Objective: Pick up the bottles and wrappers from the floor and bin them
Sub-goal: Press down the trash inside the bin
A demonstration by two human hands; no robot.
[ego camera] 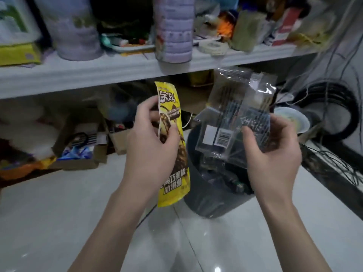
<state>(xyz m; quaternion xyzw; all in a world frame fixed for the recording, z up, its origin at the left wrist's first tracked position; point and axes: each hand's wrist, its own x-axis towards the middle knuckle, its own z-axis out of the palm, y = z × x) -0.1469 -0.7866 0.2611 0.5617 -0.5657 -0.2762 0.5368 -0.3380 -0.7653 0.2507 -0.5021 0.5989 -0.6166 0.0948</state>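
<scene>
My left hand (151, 146) grips a long yellow ice-cream wrapper (172, 177) that hangs upright just left of the bin. My right hand (273, 154) pinches a clear plastic wrapper (233, 116) with a barcode label, held above the bin's opening. The dark grey bin (208, 201) stands on the white tiled floor, below and between both hands. Inside it lie clear bottles and other rubbish (225, 177), partly hidden by the clear wrapper.
A white shelf (98, 75) crowded with tins, bottles and boxes runs across the top. Cardboard boxes (82, 160) and bags sit under it at the left. Coiled black cables (334, 107) and a white bowl (292, 118) lie at the right. White floor tiles (59, 222) spread in front.
</scene>
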